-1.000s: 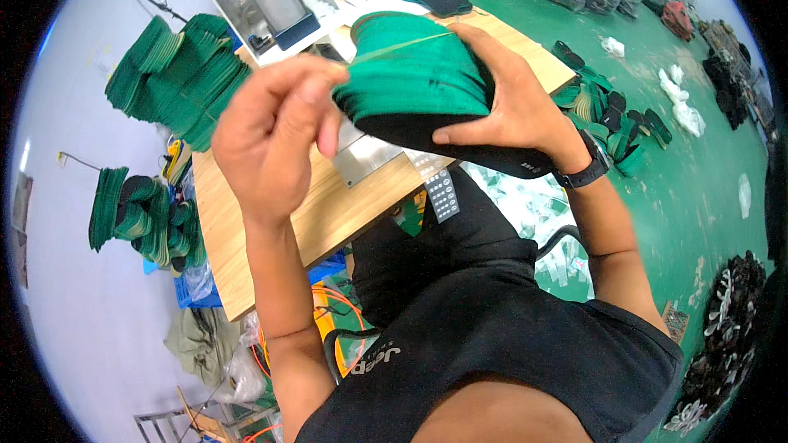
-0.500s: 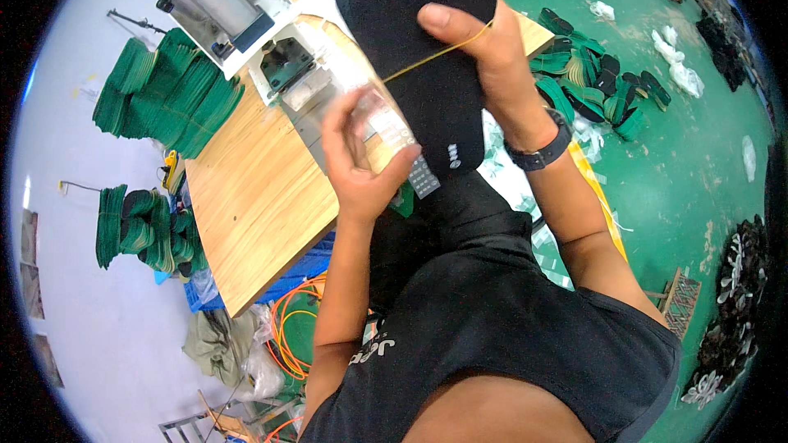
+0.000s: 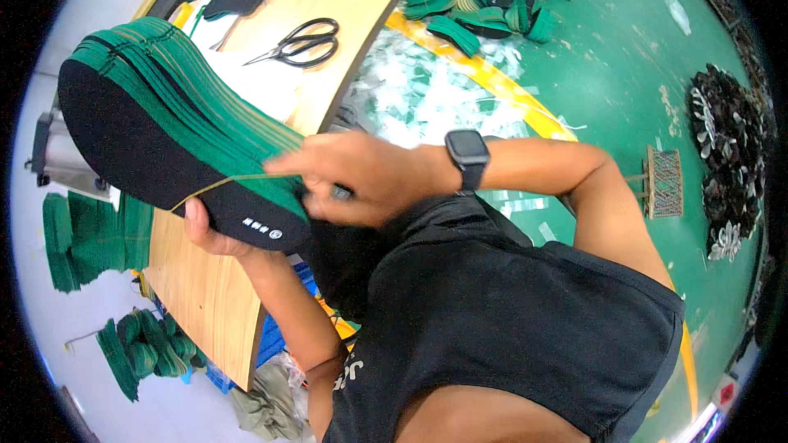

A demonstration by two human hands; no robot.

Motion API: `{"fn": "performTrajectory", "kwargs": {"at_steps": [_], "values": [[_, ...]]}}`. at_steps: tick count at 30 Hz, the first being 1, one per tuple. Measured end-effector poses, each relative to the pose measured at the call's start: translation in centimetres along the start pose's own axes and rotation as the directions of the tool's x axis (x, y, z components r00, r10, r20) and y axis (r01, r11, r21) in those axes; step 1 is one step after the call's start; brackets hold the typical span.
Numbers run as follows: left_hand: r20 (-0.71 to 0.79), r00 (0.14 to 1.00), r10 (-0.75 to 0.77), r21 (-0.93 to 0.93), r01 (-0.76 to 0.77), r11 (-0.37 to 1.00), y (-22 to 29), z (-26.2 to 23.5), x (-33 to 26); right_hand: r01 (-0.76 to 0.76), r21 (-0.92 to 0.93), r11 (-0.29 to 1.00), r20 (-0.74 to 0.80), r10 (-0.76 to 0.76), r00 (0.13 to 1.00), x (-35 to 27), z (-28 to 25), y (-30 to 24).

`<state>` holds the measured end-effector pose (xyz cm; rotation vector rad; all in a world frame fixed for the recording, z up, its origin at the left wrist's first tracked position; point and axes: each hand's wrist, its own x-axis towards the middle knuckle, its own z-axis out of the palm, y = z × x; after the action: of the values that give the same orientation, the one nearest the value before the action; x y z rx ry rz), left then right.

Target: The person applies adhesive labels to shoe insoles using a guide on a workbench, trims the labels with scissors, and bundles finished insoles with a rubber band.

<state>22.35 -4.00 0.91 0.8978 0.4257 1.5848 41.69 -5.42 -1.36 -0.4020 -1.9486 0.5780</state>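
Head view: stack of green insoles (image 3: 176, 123) is held above the worktop (image 3: 209, 303). Left hand (image 3: 215, 234) supports it beneath, fingers clamped on it. Right hand (image 3: 365, 176) pinches the rubber band (image 3: 230, 183). Judged light, soft, prone to fanning; grip mid-stack.

left hand (image 3: 215, 238): mostly hidden under stack of insoles (image 3: 176, 135), only fingertips and palm edge show
right hand (image 3: 361, 176): fingertips hidden against stack's end
rubber band (image 3: 222, 184): thin, far side out of sight
machine (image 3: 53, 156): largely behind stack
tabletop (image 3: 205, 295): middle covered by stack
dark pile (image 3: 726, 156): too small to tell
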Motion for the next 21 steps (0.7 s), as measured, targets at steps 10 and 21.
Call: {"fn": "performTrajectory", "kwargs": {"at_steps": [10,21], "values": [[0.327,0.907,-0.265,0.832,-0.143,0.537,-4.5,8.0,1.2,-0.143,0.778,0.612,-0.391,0.648,0.653,-1.0,-5.8,-0.8],[0.349,0.917,-0.192,0.930,-0.314,0.194,3.5,-1.1,-1.6,-0.178,0.749,0.639,-0.619,0.769,0.158,-8.0,-14.5,8.9]]}}
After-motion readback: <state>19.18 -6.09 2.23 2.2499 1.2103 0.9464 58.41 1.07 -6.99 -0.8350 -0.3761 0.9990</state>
